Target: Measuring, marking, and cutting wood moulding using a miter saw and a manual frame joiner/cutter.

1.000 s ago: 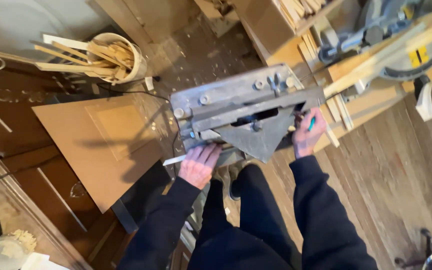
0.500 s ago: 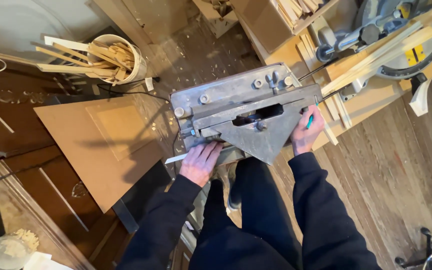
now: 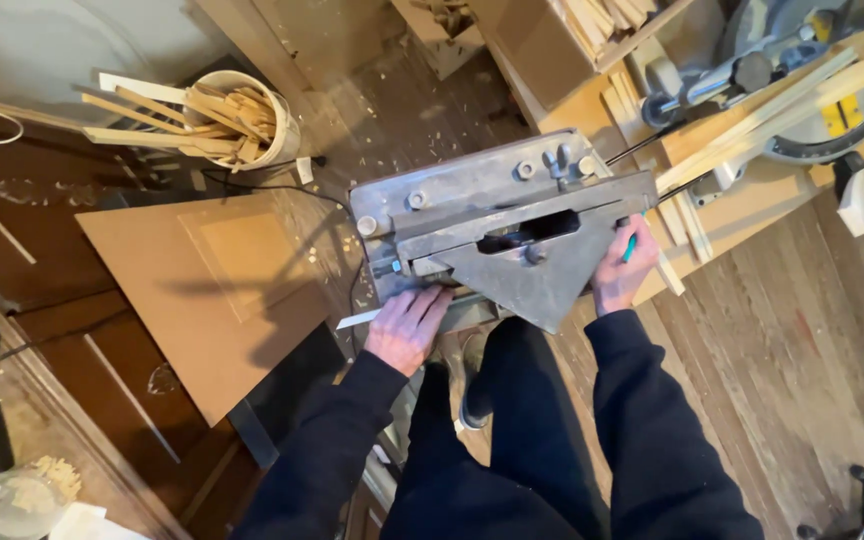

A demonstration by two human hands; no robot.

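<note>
A grey metal cutting machine (image 3: pixel 497 225) with a triangular front plate stands in front of me. My left hand (image 3: pixel 407 328) lies flat on a thin pale wood strip (image 3: pixel 360 319) at the machine's left front edge, pressing it against the metal. My right hand (image 3: pixel 622 272) rests at the machine's right corner, its fingers closed around a teal pencil (image 3: pixel 631 246). Both arms wear dark sleeves, and my dark trousers and a shoe show below the machine.
A brown board (image 3: pixel 202 290) leans at the left. A round bucket (image 3: pixel 242 125) full of wood offcuts stands behind it. A mitre saw (image 3: pixel 802 90) and long wood strips (image 3: pixel 752 135) lie on the bench at the right. A wooden floor (image 3: pixel 802 340) runs right.
My hands stay in place on the strip and at the machine's corner. The view has shifted slightly, with the machine a little lower in the picture.
</note>
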